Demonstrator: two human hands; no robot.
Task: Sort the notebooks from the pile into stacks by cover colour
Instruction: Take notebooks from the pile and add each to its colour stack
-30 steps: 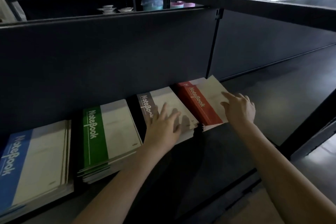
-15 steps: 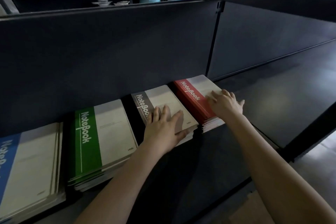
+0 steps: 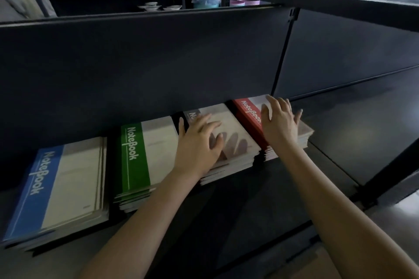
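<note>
Head view: sorting by colour looks about done, tbh.
Grey stack (image 3: pixel 238 127) is covered by the left hand (image 3: pixel 199 142), red stack (image 3: pixel 248 111) by the right hand (image 3: pixel 280 124); both laid flat, nothing gripped, spines running away.

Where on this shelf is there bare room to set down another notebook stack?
Best: the bare shelf right of the red stack, toward the frame post. Also the strip in front of the stacks. Crowded: blue stack, green stack, grey stack and red sit close together along the back panel.
</note>
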